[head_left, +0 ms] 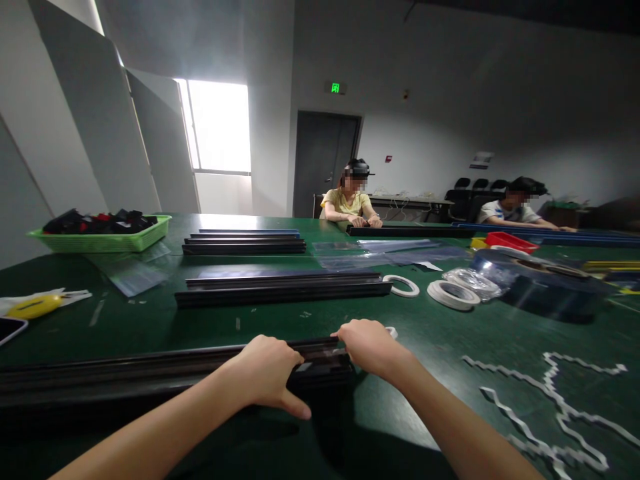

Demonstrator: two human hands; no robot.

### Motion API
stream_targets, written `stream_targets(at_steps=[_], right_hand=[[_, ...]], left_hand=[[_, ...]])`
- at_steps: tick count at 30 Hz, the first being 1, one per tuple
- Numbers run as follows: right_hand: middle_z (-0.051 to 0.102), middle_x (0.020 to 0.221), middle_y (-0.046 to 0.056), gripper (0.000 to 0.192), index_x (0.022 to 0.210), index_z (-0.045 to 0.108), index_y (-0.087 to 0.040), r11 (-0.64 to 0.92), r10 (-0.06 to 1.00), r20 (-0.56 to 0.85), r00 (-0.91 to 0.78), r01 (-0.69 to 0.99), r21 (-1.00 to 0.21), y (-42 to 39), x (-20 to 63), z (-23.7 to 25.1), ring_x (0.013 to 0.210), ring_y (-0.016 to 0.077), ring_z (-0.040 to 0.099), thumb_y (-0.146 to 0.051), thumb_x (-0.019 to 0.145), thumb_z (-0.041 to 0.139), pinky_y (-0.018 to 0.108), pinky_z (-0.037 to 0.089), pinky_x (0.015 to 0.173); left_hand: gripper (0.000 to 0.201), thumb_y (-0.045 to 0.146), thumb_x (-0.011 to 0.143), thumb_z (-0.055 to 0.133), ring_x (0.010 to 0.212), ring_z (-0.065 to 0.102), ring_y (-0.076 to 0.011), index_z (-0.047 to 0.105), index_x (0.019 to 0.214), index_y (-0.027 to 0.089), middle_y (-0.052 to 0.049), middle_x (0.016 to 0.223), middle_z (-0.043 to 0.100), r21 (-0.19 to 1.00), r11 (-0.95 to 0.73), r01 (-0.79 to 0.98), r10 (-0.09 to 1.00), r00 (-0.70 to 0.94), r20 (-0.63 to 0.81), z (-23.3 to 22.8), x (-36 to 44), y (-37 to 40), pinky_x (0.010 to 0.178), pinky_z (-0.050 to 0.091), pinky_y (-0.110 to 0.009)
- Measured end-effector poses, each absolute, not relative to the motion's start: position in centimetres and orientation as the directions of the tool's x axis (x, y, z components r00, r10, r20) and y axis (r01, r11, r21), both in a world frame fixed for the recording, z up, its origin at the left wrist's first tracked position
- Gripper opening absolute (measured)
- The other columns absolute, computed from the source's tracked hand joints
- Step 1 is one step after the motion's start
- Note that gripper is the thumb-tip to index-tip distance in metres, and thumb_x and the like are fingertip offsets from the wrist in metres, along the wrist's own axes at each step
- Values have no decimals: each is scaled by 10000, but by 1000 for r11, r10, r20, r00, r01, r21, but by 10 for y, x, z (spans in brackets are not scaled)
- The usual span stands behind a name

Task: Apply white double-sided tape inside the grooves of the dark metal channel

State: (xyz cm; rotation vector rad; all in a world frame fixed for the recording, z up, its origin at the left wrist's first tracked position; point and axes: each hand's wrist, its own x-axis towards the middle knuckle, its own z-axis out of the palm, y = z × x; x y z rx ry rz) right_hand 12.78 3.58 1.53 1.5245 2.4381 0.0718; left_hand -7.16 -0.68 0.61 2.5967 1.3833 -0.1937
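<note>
A long black rail [150,373] with grooves along its top lies across the near side of the table. My left hand [267,370] grips it near its right end, fingers over the far side and thumb spread down the near side. At the rail's right end is my right hand [373,347], its fingers bent and closed at the top edge. Whatever is between those fingertips is hidden. A small pale patch shows on the rail between my hands. Just behind my right hand, a white roll [393,331] is partly covered.
More black rails [285,291] lie beyond, with white tape rolls [453,295] and a large dark roll [545,287] to their right. Crumpled white strips [555,393] lie near right. A green basket [150,233] stands left. Two people [350,200] work across the green table [280,327].
</note>
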Motion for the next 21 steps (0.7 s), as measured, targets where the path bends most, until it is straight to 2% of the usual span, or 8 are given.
stream_targets(at_steps=[3,9,16,21], right_hand=[[710,938,131,351,975,712,-227,451,887,-196,-418,875,177,36,129,15,884,280,660,-94,721,507,329,477,695],[710,938,128,344,961,709,-231,460,882,-201,-426,872,170,36,131,14,889,293,657,-98,717,506,344,475,694],[713,907,123,317,932,708,-216,472,877,-197,-439,864,175,38,132,12,864,287,663,-97,709,517,335,478,681],[711,905,130,327,935,706,-209,465,880,-197,-432,867,179,39,132,9,869,289,660,-91,710,501,349,475,696]], left_hand=[[677,751,581,551,770,673,-309,697,936,194,-126,866,720,51,-543,838,813,540,-218,7,-57,-8,686,518,-379],[621,710,651,525,665,664,-318,711,780,132,-162,753,708,-34,-575,818,811,564,-155,-1,-42,-8,598,521,-396],[588,675,705,488,665,666,-313,702,809,137,-147,748,704,-9,-592,806,804,589,-79,-8,-53,-5,598,525,-392],[546,631,727,491,694,668,-301,688,842,135,-149,780,703,0,-582,813,811,580,-82,-10,-52,-7,627,534,-387]])
